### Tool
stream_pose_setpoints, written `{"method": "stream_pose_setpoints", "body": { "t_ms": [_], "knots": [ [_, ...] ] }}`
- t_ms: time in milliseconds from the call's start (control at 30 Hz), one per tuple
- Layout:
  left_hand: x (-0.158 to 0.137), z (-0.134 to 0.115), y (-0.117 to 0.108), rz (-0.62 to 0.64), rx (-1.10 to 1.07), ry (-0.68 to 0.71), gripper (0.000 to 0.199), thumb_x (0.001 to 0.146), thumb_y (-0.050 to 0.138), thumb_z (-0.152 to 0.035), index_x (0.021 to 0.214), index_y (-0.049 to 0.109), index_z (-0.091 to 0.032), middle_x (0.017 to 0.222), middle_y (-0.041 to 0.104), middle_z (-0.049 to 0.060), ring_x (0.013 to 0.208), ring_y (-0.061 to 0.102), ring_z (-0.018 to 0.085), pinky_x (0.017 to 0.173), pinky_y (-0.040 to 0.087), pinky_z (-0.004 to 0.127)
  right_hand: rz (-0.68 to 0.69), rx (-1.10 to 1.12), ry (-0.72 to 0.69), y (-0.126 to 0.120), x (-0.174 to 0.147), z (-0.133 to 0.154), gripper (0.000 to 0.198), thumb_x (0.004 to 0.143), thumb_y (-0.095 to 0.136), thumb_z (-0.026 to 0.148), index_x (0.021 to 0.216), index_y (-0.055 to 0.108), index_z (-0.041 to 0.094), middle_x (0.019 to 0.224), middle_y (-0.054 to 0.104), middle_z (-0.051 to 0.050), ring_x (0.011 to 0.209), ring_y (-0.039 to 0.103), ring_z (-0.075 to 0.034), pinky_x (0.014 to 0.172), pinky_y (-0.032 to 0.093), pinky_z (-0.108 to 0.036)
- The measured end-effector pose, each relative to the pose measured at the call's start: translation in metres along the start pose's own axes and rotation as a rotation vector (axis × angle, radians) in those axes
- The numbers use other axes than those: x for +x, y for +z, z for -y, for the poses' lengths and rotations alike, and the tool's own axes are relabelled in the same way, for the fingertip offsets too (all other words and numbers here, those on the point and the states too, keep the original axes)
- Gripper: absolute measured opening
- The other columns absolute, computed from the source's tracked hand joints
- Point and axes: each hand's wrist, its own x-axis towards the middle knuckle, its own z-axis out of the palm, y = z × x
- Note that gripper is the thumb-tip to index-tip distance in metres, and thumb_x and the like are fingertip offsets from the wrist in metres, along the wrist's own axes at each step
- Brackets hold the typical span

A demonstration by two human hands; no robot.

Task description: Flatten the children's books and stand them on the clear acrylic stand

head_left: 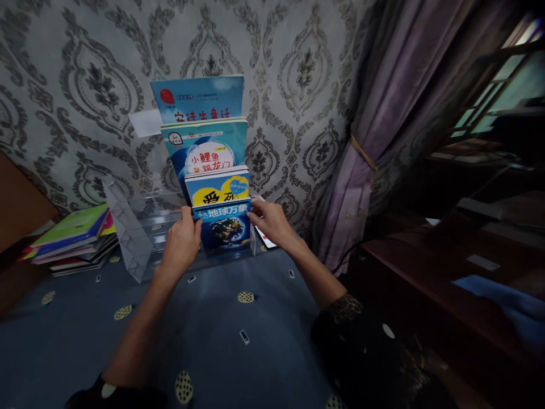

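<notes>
A dark blue book with a globe on its cover stands upright at the front of a clear tiered rack. My left hand grips the book's left edge, and my right hand pinches its upper right corner. Behind it, on rising tiers, stand a yellow and blue book, a teal book with a round white title patch, and a taller blue book at the back. The left part of the rack holds no books.
A stack of colourful books lies left of the rack on the blue patterned tablecloth. Patterned wallpaper rises behind. A tied purple curtain hangs at right, beside a dark reddish table. A white flat item lies right of the rack.
</notes>
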Motion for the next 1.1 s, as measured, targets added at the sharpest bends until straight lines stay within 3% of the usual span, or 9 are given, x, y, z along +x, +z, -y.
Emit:
{"method": "stream_pose_setpoints", "body": {
  "t_ms": [167,467,800,1100],
  "knots": [
    [-0.001,0.004,-0.005,0.021,-0.025,0.015,0.02,0.097,0.047,-0.031,0.113,0.044,-0.018,0.095,0.072,0.013,0.086,0.072,0.03,0.074,0.053,0.038,0.006,-0.034,-0.011,-0.004,0.0,0.0,0.01,0.087,0.062,0.014,0.088,0.072,0.016,0.079,0.074,-0.006,0.073,0.068,-0.02,0.069,0.045,-0.028],
    [0.0,0.002,-0.028,0.125,-0.02,-0.018,0.036,0.092,0.061,-0.036,0.118,0.045,-0.017,0.099,0.072,0.01,0.087,0.07,0.028,0.075,0.052,0.037,0.057,-0.034,0.003,-0.022,-0.002,0.001,0.038,0.087,0.067,0.024,0.124,0.068,0.014,0.094,0.077,-0.009,0.081,0.071,-0.021,0.073,0.051,-0.031],
    [-0.008,-0.01,-0.055,0.242,-0.006,0.08,0.026,0.092,0.058,-0.035,0.113,0.055,-0.02,0.096,0.071,0.006,0.088,0.069,0.027,0.075,0.049,0.036,0.208,-0.061,-0.055,-0.049,-0.009,0.013,0.038,0.087,0.069,0.024,0.123,0.069,0.013,0.088,0.075,-0.008,0.082,0.069,-0.021,0.072,0.05,-0.028],
    [-0.012,-0.018,-0.063,0.286,0.019,0.099,0.028,0.093,0.054,-0.036,0.116,0.058,-0.02,0.105,0.072,0.009,0.091,0.069,0.028,0.077,0.048,0.037,0.321,-0.099,-0.075,-0.059,-0.014,0.022,0.029,0.085,0.068,0.022,0.113,0.071,0.016,0.082,0.073,-0.004,0.079,0.067,-0.019,0.068,0.046,-0.027]
  ]
}}
